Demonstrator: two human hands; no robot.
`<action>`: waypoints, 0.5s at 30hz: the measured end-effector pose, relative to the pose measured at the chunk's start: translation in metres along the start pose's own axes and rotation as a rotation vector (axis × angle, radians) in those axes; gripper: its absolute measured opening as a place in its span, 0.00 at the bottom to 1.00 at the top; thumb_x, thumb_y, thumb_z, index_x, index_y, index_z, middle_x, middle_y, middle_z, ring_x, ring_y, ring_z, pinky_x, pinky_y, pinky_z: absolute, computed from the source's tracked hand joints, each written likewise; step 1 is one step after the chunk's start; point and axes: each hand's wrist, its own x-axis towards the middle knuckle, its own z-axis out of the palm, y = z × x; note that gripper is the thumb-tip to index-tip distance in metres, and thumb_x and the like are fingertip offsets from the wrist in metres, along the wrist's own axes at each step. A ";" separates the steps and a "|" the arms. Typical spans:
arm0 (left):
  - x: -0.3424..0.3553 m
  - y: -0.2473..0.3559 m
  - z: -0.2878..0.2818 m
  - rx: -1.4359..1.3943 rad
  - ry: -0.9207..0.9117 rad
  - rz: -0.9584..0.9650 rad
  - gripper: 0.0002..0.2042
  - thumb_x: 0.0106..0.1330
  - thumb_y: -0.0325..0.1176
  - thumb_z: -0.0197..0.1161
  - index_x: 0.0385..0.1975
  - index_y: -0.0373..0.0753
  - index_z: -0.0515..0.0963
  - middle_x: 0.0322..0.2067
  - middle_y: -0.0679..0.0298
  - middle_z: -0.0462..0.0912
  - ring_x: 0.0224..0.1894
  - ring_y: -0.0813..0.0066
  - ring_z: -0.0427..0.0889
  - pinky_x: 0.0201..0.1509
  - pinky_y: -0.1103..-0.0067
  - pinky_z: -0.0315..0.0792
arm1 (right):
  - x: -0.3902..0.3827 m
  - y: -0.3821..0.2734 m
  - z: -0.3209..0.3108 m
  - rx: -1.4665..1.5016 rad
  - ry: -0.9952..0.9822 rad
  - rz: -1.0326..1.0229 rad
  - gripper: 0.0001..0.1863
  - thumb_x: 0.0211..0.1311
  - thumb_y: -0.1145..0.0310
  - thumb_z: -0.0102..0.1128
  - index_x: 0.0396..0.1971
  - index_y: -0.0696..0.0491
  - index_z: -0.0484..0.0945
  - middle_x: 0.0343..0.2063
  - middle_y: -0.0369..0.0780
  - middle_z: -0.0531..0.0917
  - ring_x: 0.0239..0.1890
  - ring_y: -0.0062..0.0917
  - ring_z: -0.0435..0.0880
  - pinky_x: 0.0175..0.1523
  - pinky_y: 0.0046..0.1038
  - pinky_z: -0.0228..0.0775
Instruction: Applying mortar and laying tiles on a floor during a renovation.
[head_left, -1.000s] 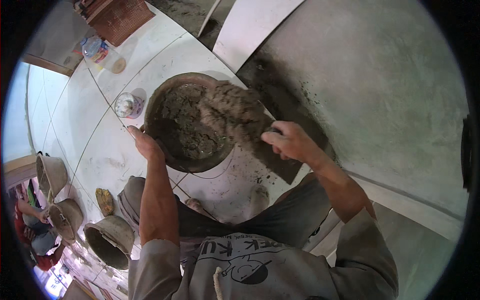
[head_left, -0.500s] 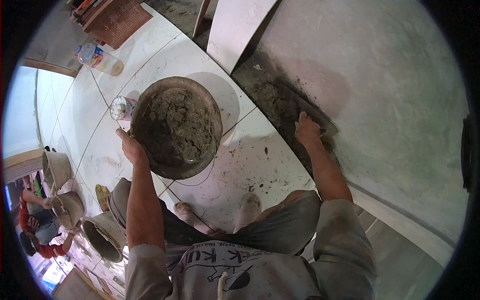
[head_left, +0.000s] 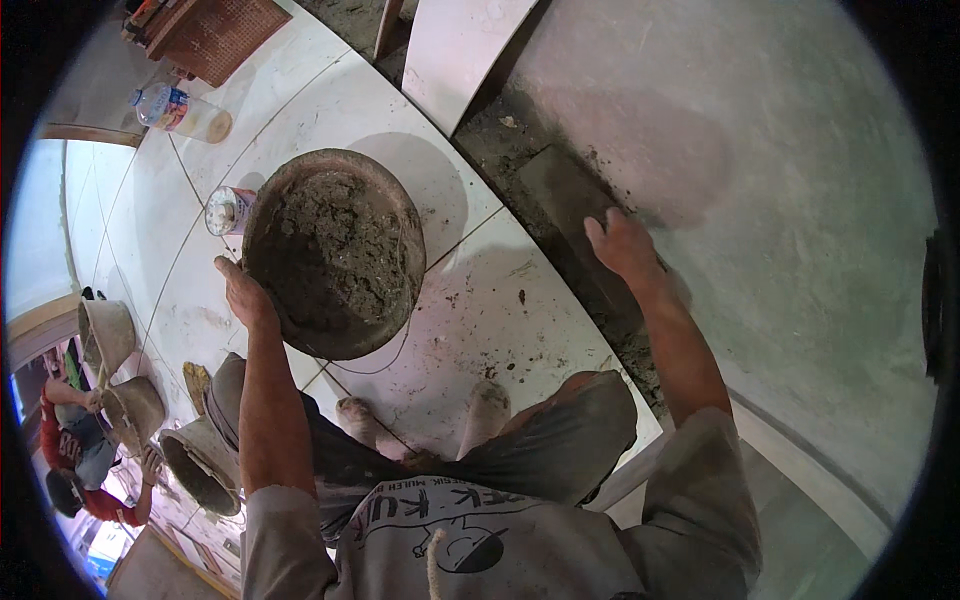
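My left hand (head_left: 247,296) is closed on the near-left rim of a round bucket (head_left: 412,235). The bucket holds lumpy grey wet mortar (head_left: 345,235), and its thin wire handle hangs loose on the near right side. On the right, my right hand (head_left: 625,247) is closed over a flat, dark rectangular plastering trowel (head_left: 552,180); its handle is hidden beneath my fingers. The trowel lies flat on dark mortar (head_left: 636,350) in the strip between the white floor tiles (head_left: 475,300) and the grey wall (head_left: 800,200).
A can (head_left: 228,211) stands left of the bucket, with a clear plastic bottle (head_left: 180,112) beyond. A loose white tile (head_left: 455,55) leans across the strip's far end. Several buckets (head_left: 200,465) stand at the left, where another person in red (head_left: 70,440) handles one.
My right hand has shifted slightly, and the trowel now lies flatter over the mortar, with more of its blade showing. My left hand stays on the bucket rim.
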 end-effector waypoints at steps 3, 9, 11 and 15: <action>0.001 -0.003 0.000 -0.047 -0.054 0.015 0.43 0.63 0.67 0.29 0.53 0.27 0.69 0.52 0.46 0.72 0.57 0.53 0.67 0.62 0.68 0.56 | 0.037 -0.012 0.014 0.005 -0.193 0.057 0.25 0.61 0.50 0.47 0.37 0.62 0.73 0.32 0.54 0.80 0.39 0.46 0.80 0.44 0.44 0.72; 0.005 -0.006 0.000 0.024 0.048 -0.015 0.42 0.64 0.65 0.30 0.54 0.26 0.68 0.53 0.46 0.71 0.58 0.54 0.67 0.63 0.69 0.55 | 0.022 -0.009 0.035 -0.008 -0.262 -0.008 0.26 0.63 0.50 0.44 0.35 0.62 0.73 0.33 0.55 0.79 0.38 0.47 0.79 0.44 0.44 0.71; 0.003 -0.006 -0.001 -0.002 0.021 -0.072 0.42 0.64 0.65 0.31 0.54 0.26 0.67 0.53 0.45 0.70 0.58 0.55 0.67 0.63 0.69 0.55 | 0.016 -0.008 0.037 -0.012 -0.310 0.009 0.26 0.63 0.50 0.45 0.36 0.62 0.73 0.34 0.55 0.79 0.39 0.47 0.79 0.44 0.44 0.71; 0.000 -0.007 0.001 -0.073 -0.014 -0.072 0.42 0.64 0.65 0.31 0.54 0.26 0.68 0.54 0.45 0.70 0.58 0.55 0.67 0.62 0.69 0.55 | 0.010 -0.008 0.043 0.024 -0.381 0.077 0.25 0.62 0.51 0.47 0.37 0.63 0.72 0.34 0.56 0.79 0.39 0.47 0.79 0.45 0.43 0.71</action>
